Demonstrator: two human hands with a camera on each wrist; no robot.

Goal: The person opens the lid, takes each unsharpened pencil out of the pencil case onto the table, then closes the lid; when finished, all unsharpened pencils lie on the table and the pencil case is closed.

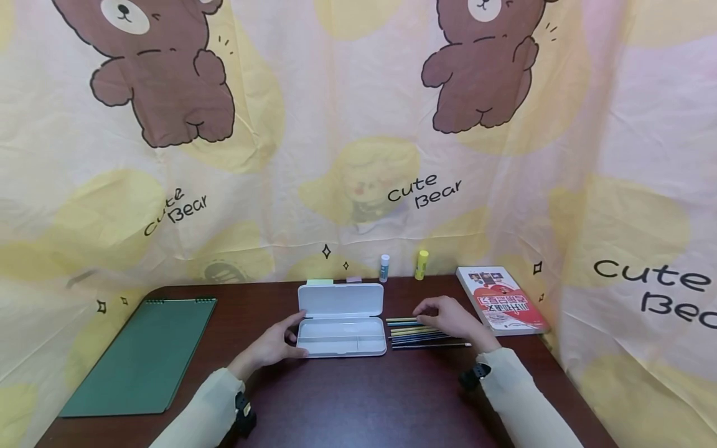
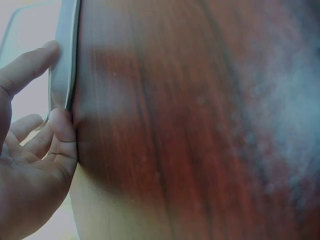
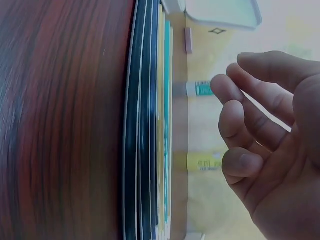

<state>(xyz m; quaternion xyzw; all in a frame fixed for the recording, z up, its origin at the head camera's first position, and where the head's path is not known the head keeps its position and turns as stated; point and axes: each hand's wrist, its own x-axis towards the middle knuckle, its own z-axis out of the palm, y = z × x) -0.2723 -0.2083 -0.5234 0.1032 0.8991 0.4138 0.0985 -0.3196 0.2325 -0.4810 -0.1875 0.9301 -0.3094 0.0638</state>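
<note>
An open, pale pencil case [image 1: 342, 346] lies on the table, its lid [image 1: 340, 300] tilted back and its divided tray holding nothing that I can see. My left hand [image 1: 271, 343] holds the case by its left end, thumb at the front corner and a finger near the hinge. In the left wrist view, the left hand [image 2: 35, 150] touches the case's side wall [image 2: 64, 65]. Right of the case lies a row of several pencils [image 1: 417, 339], dark, teal and yellow. Over their far end hovers my right hand [image 1: 450, 317]; the right wrist view shows the fingers [image 3: 232, 120] loosely bent, apart from the pencils.
A blue-and-white glue stick [image 1: 384, 269] and a yellow stick [image 1: 421, 265] stand at the table's back edge. A red-and-white book [image 1: 504, 302] lies at the right, a green spiral notebook [image 1: 140, 354] at the left. Behind the table hangs a bear-print curtain [image 1: 347, 112].
</note>
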